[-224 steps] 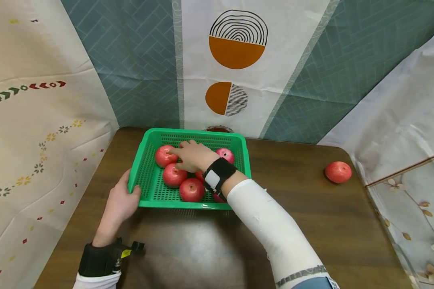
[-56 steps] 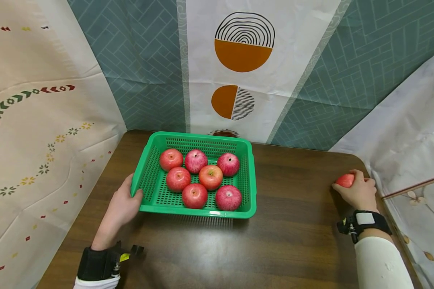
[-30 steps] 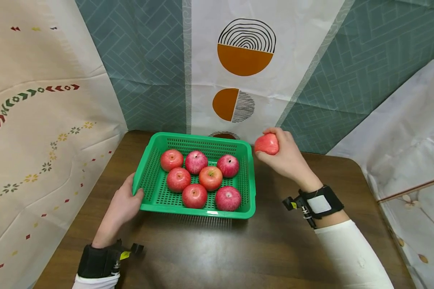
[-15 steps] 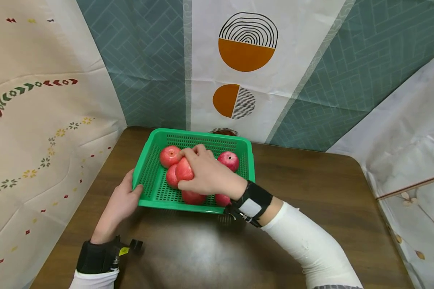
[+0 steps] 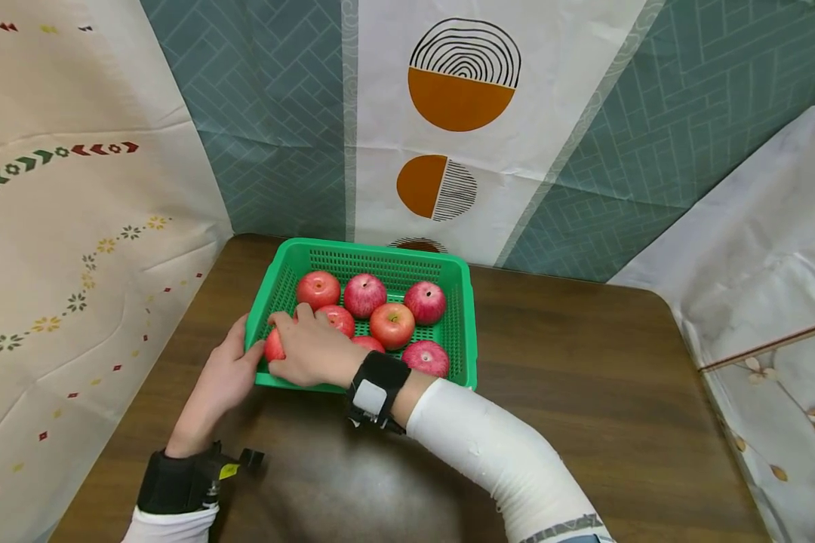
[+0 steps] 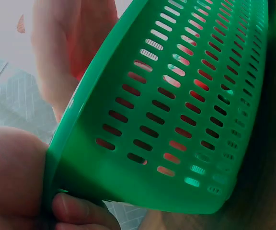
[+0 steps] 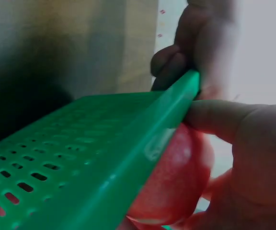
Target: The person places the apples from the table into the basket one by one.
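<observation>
My left hand (image 5: 229,371) pinches the left rim of a green plastic basket (image 5: 472,317), thumb over the edge and fingers beneath, as the left wrist view shows. Inside the basket's front left corner, my right hand (image 5: 312,348) grips a red apple (image 7: 176,177) between thumb and fingers. Most of that apple is hidden behind the hand in the head view. Several other apples lie in the basket, among them a darker striped apple (image 5: 364,295) at the back and a yellowish-red apple (image 5: 392,326) near the middle. The right forearm passes over the basket's front rim.
The basket stands on a dark brown wooden table (image 5: 570,392), near its back edge. A patterned cloth (image 5: 278,113) hangs behind, with a cream cloth (image 5: 75,302) on the left and a white floral cloth (image 5: 774,302) on the right.
My right hand took the lone apple from the table's right side and carried it left over the basket, down into its front left corner. The left hand has kept its grip on the rim.
</observation>
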`<action>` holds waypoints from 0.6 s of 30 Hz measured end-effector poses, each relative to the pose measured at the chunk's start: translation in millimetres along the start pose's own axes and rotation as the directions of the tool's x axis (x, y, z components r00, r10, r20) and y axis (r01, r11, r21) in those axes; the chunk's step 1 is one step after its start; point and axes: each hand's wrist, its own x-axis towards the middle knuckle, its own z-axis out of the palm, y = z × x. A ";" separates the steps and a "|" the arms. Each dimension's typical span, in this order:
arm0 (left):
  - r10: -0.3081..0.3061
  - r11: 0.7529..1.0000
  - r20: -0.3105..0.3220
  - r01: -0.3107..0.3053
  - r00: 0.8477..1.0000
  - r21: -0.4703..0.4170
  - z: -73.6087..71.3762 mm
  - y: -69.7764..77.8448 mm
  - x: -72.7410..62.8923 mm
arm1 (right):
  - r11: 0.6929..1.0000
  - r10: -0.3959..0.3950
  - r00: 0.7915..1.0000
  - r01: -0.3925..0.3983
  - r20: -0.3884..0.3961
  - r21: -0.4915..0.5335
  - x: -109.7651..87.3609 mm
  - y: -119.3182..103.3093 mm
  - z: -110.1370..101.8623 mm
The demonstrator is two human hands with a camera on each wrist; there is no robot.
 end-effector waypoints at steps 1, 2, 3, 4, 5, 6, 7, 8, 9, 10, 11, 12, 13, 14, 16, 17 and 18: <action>0.000 1.000 0.001 0.000 1.000 0.000 -0.1 0.6 -0.4 | 1.000 0.007 1.000 -0.007 -0.001 -0.016 1.0 -1.2 0.7; -0.001 1.000 0.004 0.001 1.000 0.000 -0.1 1.1 -0.8 | 0.999 0.012 1.000 -0.012 -0.004 -0.030 1.7 -1.9 1.7; -0.001 1.000 0.006 0.001 1.000 -0.001 -0.2 1.6 -1.0 | 0.999 0.014 1.000 -0.014 -0.005 -0.050 2.1 -2.6 2.5; 0.002 1.000 0.006 -0.002 1.000 0.000 -0.5 1.9 -0.9 | 0.998 0.016 1.000 -0.017 -0.006 -0.065 2.4 -2.9 3.4; 0.003 1.000 0.006 -0.003 1.000 0.001 -0.9 2.1 -0.8 | 0.997 0.019 1.000 -0.020 -0.007 -0.076 2.7 -3.0 4.4; 0.004 1.000 0.007 -0.004 1.000 0.000 -1.3 2.2 -0.9 | 0.996 0.020 1.000 -0.021 -0.012 -0.087 3.5 -2.9 6.0; 0.005 1.000 0.007 -0.005 1.000 -0.001 -1.6 2.1 -1.0 | 0.995 0.025 1.000 -0.026 -0.015 -0.093 4.3 -2.8 7.6; 0.007 1.000 0.007 -0.007 1.000 0.000 -1.7 1.9 -1.2 | 0.995 0.028 0.999 -0.029 -0.016 -0.098 5.1 -2.5 9.4; 0.008 1.000 0.006 -0.008 1.000 0.001 -1.8 1.5 -1.3 | 0.994 0.030 0.999 -0.031 -0.016 -0.103 6.1 -2.2 11.6; 0.010 1.000 0.005 -0.010 1.000 0.002 -1.8 1.0 -1.5 | 0.994 0.031 0.999 -0.033 -0.017 -0.104 7.4 -1.8 13.9; 0.009 1.000 0.005 -0.009 1.000 0.002 -1.8 0.5 -1.7 | 0.995 0.032 0.999 -0.033 -0.020 -0.099 9.0 -1.4 16.5; 0.010 1.000 0.004 -0.010 1.000 0.002 -1.6 0.0 -1.9 | 0.995 0.032 0.999 -0.034 -0.020 -0.096 10.6 -1.1 19.1; 0.011 1.000 0.002 -0.011 1.000 0.005 -1.4 -0.5 -1.9 | 0.995 0.036 0.999 -0.036 -0.010 -0.093 12.6 -0.7 22.0; 0.013 1.000 0.000 -0.013 1.000 0.005 -1.1 -0.8 -1.9 | 0.995 0.039 0.999 -0.039 0.001 -0.091 14.5 -0.3 24.7; 0.016 1.000 -0.005 -0.016 1.000 0.006 -0.6 -1.0 -1.6 | 0.995 0.054 0.998 -0.052 0.023 -0.087 18.5 0.5 29.8; 0.018 1.000 -0.007 -0.017 1.000 0.008 -0.3 -0.8 -1.3 | 0.994 0.064 0.997 -0.061 0.035 -0.086 20.5 0.8 31.9; 0.022 1.000 -0.010 -0.022 1.000 0.012 -0.3 -0.6 -0.8 | 0.993 0.077 0.996 -0.072 0.050 -0.089 22.2 1.2 33.5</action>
